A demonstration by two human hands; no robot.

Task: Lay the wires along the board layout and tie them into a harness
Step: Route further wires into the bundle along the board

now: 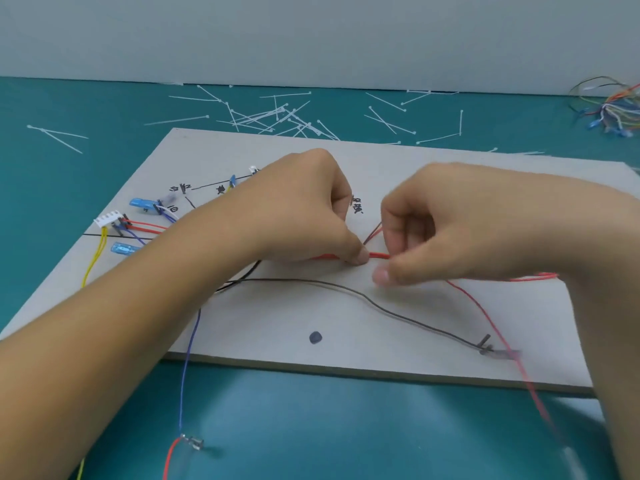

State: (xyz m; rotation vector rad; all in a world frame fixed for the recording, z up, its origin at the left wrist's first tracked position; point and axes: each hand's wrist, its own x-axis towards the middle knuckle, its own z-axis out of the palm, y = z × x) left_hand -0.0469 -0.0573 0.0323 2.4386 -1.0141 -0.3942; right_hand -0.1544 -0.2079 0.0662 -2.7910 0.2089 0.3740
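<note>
A grey layout board (346, 327) with black lines and handwritten marks lies on the teal table. My left hand (304, 209) pinches a red wire bundle (378, 255) near the board's middle. My right hand (426, 230) pinches the same red wires just to the right, fingers curled. A thin red wire (485, 317) runs from there off the board's front right. A dark wire (346, 287) curves across the board to a pin (485, 344). A blue wire (188, 358) hangs off the front edge. A white connector (108, 218) and blue terminals (142, 204) sit at the board's left.
Several white cable ties (277, 116) lie scattered on the table behind the board. A tangle of coloured wires (613, 109) sits at the far right by the wall. A yellow wire (91, 265) trails off the board's left edge. A dark dot (315, 337) marks the board's front.
</note>
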